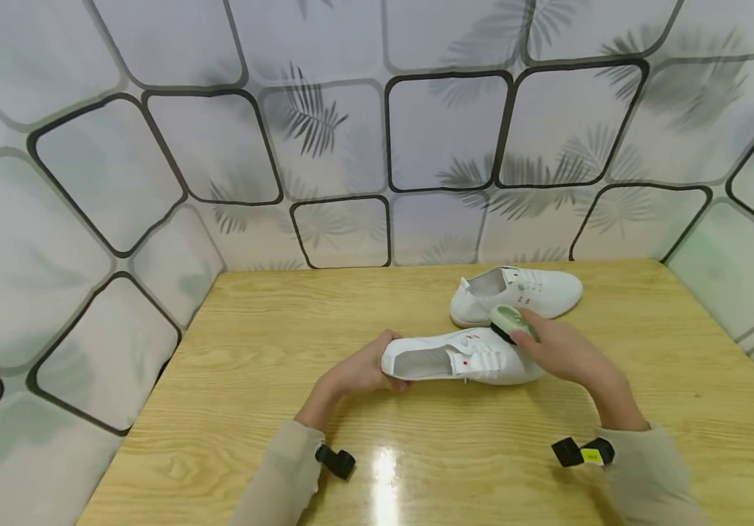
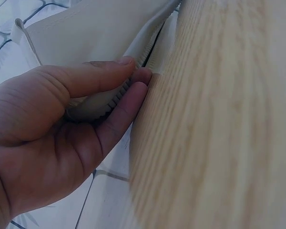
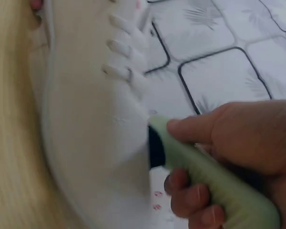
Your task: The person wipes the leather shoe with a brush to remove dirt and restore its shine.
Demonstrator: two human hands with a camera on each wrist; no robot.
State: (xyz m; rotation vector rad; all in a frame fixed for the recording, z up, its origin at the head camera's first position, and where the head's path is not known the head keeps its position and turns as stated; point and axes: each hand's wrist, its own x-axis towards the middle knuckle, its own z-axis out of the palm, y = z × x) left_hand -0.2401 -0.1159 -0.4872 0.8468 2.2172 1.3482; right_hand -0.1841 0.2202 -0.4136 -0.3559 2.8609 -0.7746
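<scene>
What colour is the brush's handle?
Pale green; the handle shows best in the right wrist view.

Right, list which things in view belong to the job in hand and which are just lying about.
Part of the job:
front white shoe, gripped at the heel by the left hand
green brush, in the right hand near that shoe's toe

Apparently just lying about:
second white shoe, behind, in neither hand
</scene>
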